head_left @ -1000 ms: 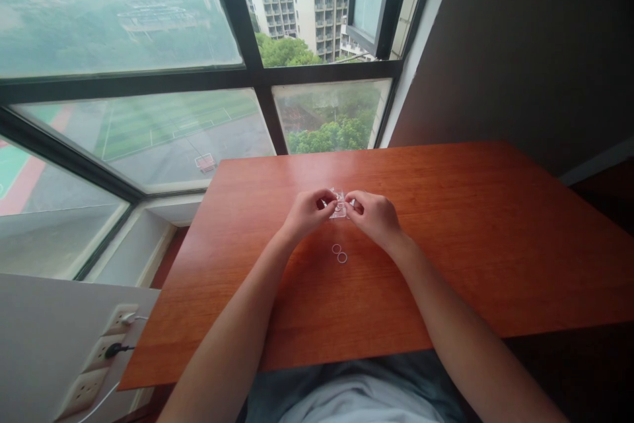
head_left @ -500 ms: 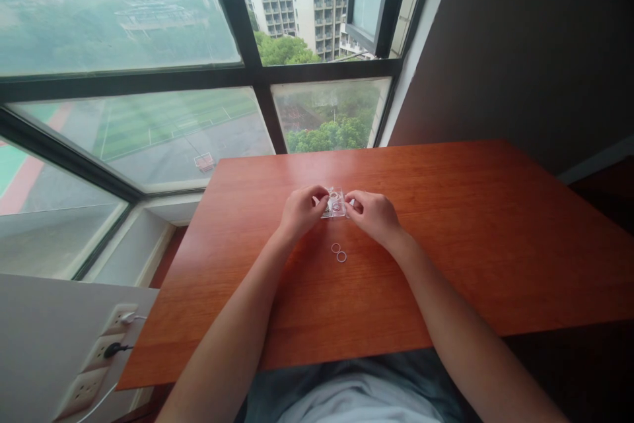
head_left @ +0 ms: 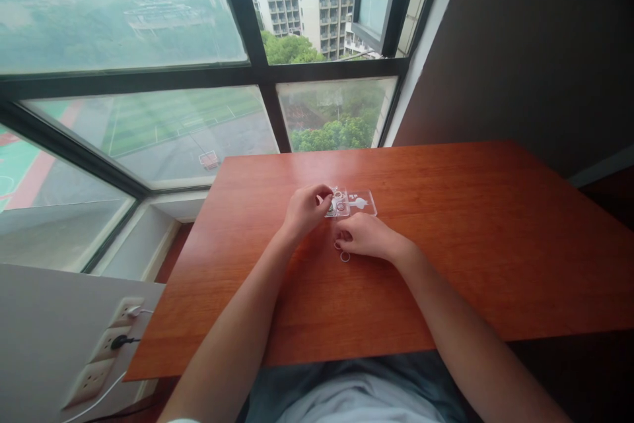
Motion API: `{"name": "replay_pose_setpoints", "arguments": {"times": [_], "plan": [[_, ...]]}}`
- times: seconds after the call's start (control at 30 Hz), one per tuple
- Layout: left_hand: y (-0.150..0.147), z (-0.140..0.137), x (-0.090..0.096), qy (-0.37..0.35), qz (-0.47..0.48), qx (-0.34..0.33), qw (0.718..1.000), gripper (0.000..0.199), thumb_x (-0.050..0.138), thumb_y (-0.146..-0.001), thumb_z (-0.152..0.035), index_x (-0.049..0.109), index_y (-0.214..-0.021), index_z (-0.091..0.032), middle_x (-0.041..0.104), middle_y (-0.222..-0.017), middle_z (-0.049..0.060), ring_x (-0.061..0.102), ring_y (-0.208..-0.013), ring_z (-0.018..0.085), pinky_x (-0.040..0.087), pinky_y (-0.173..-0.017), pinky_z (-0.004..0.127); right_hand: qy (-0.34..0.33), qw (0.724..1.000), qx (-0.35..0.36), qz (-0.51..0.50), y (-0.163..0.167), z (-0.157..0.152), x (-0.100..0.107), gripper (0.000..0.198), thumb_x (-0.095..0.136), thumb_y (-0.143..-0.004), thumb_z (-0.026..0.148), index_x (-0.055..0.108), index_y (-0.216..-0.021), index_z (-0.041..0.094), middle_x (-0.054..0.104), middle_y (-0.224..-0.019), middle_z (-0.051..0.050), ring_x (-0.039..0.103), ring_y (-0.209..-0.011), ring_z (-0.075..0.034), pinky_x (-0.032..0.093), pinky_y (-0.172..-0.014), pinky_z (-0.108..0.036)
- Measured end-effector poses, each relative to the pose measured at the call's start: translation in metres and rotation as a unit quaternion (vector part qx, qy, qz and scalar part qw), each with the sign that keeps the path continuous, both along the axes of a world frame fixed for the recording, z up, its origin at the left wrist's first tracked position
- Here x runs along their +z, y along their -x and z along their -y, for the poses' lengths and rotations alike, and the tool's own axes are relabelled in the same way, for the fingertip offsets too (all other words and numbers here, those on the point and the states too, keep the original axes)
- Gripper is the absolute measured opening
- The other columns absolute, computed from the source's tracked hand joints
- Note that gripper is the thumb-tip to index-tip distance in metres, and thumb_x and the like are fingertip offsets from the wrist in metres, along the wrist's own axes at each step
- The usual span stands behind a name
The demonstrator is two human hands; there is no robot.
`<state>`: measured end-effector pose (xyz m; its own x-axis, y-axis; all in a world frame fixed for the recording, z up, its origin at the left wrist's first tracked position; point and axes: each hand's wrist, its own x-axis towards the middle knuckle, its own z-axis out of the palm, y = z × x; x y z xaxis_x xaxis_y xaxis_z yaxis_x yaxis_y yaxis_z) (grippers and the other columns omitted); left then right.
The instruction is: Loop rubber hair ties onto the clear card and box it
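Note:
A small clear plastic box (head_left: pixel 341 211) lies unfolded on the table, its lid (head_left: pixel 369 203) with a white print flat on the right. Small rings (head_left: pixel 341 206) sit inside the box. My left hand (head_left: pixel 308 210) is closed at the box's left edge, thumb and fingers pinching it. My right hand (head_left: pixel 366 235) is just in front of the box, fingertips closed on a thin pale ring (head_left: pixel 337 246) at the tabletop; the fingers partly cover it. A second pale ring (head_left: pixel 345 257) lies flat just nearer to me.
The reddish-brown wooden table (head_left: pixel 475 231) stretches out on both sides, its near edge at my lap. Behind it stand dark-framed windows (head_left: pixel 327 71), one pane swung out. Sockets with plugs (head_left: pixel 121 342) are on the low wall at left.
My right hand has left the box's right side and come down toward me to the rings. The lid now shows at right. My left hand stays at the box.

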<state>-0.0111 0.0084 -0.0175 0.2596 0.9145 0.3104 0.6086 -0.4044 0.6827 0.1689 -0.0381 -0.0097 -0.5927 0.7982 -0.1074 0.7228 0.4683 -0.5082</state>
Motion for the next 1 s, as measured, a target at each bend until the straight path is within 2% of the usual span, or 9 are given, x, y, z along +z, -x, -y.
{"name": "replay_pose_setpoints", "arguments": {"times": [0.1, 0.3, 0.4, 0.5, 0.67, 1.0], "plan": [[0.0, 0.0, 0.0, 0.001, 0.002, -0.002, 1.0, 0.014, 0.056, -0.081, -0.022, 0.068, -0.083, -0.017, 0.069, -0.076, 0.001, 0.055, -0.059, 0.01, 0.04, -0.056, 0.02, -0.038, 0.997, -0.042, 0.045, 0.0, -0.002, 0.001, 0.009, 0.061, -0.078, 0.028, 0.069, -0.078, 0.023, 0.07, -0.075, 0.0, 0.06, -0.069, -0.015, 0.032, -0.056, -0.023], [0.001, -0.001, -0.001, 0.005, 0.003, -0.01, 1.0, 0.015, 0.055, -0.081, -0.023, 0.068, -0.084, -0.017, 0.068, -0.075, 0.001, 0.055, -0.059, 0.01, 0.041, -0.055, 0.02, -0.048, 0.997, -0.048, 0.045, -0.001, -0.005, 0.002, 0.01, 0.06, -0.078, 0.03, 0.068, -0.079, 0.024, 0.07, -0.077, 0.0, 0.06, -0.073, -0.016, 0.033, -0.06, -0.025], [0.001, -0.002, -0.001, 0.004, 0.0, -0.012, 1.0, 0.015, 0.055, -0.081, -0.023, 0.069, -0.084, -0.017, 0.068, -0.073, 0.001, 0.055, -0.058, 0.01, 0.041, -0.055, 0.02, -0.077, 0.993, -0.084, 0.031, -0.005, -0.008, 0.004, 0.01, 0.06, -0.078, 0.029, 0.068, -0.078, 0.024, 0.07, -0.078, 0.0, 0.06, -0.074, -0.016, 0.032, -0.058, -0.024], [0.0, -0.001, 0.0, 0.007, 0.0, -0.017, 1.0, 0.015, 0.056, -0.08, -0.023, 0.069, -0.083, -0.016, 0.068, -0.072, 0.001, 0.055, -0.059, 0.01, 0.04, -0.055, 0.02, -0.103, 0.984, -0.147, 0.0, -0.011, -0.013, 0.005, 0.011, 0.059, -0.079, 0.029, 0.069, -0.081, 0.024, 0.069, -0.074, 0.001, 0.058, -0.065, -0.014, 0.032, -0.057, -0.024], [-0.005, 0.002, 0.002, 0.03, 0.02, -0.056, 0.998, 0.015, 0.056, -0.081, -0.022, 0.069, -0.083, -0.015, 0.069, -0.076, 0.002, 0.055, -0.059, 0.009, 0.04, -0.057, 0.019, -0.15, 0.964, -0.204, -0.077, -0.017, -0.018, -0.001, 0.012, 0.06, -0.078, 0.029, 0.069, -0.083, 0.023, 0.066, -0.068, 0.002, 0.056, -0.061, -0.012, 0.034, -0.059, -0.023], [-0.011, 0.008, 0.011, 0.115, 0.084, -0.114, 0.983, 0.028, 0.057, -0.084, -0.038, 0.069, -0.084, -0.013, 0.065, -0.072, 0.003, 0.049, -0.056, 0.008, 0.038, -0.053, 0.019, -0.176, 0.954, -0.224, -0.096, -0.016, -0.017, 0.0, 0.014, 0.06, -0.08, 0.032, 0.069, -0.086, 0.023, 0.065, -0.066, 0.002, 0.057, -0.063, -0.013, 0.035, -0.061, -0.023]]}}
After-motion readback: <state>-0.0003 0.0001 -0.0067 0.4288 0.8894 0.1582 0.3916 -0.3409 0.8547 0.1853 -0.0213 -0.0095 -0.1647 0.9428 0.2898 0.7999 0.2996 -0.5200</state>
